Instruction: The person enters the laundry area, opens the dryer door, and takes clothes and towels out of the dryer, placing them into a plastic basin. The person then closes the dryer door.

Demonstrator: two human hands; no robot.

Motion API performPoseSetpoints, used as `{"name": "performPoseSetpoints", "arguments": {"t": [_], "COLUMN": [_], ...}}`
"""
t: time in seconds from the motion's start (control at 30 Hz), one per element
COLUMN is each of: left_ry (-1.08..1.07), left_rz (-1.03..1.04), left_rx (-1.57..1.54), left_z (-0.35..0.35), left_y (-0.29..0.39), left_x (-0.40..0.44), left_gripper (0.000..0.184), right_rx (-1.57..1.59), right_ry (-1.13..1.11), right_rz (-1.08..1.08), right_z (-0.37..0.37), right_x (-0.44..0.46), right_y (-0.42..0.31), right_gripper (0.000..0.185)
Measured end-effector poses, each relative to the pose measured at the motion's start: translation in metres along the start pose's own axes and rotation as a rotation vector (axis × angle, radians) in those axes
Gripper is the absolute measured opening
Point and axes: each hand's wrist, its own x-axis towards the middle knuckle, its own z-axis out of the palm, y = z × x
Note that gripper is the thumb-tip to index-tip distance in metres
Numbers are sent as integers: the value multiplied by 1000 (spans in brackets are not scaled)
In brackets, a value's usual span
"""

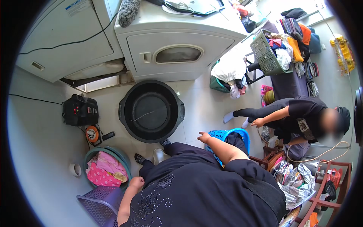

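Observation:
My left hand [137,183] is closed near my side, beside a green tub [127,163] of pink cloths [107,166] and a purple basket [100,204]; whether its fingers hold anything is hidden. My right hand [204,137] hangs by the rim of a blue basket [223,134] holding dark clothes [236,140]. Its fingers are partly spread, and nothing shows in them. A large black tub [149,108] lies on the floor in front of my feet, with only a thin string-like strand inside.
White dryers [177,56] stand ahead. A co-worker [302,117] bends at the right, near a green laundry basket [262,53]. A black box-shaped device [80,110] and orange cord reel [92,134] lie left. A wooden rack [336,164] stands at the lower right.

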Motion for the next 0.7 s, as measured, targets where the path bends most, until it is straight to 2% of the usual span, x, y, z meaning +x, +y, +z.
{"name": "performPoseSetpoints", "arguments": {"t": [0.07, 0.2, 0.4, 0.57, 0.7], "left_ry": [1, 708, 722, 491, 268], "left_rz": [3, 1078, 1014, 572, 214], "left_rx": [6, -543, -473, -244, -65], "left_z": [6, 30, 13, 3, -9], "left_y": [-6, -36, -37, -28, -29], "left_x": [3, 19, 1, -13, -25], "left_gripper": [12, 12, 12, 12, 13], "right_rx": [4, 14, 24, 32, 115], "right_ry": [-3, -15, -41, -76, -29], "right_rz": [2, 11, 7, -3, 37], "right_z": [-1, -3, 8, 31, 51], "right_x": [-4, -13, -32, -49, -47], "right_y": [0, 1, 5, -2, -1], "right_gripper": [60, 57, 53, 50, 55]}}
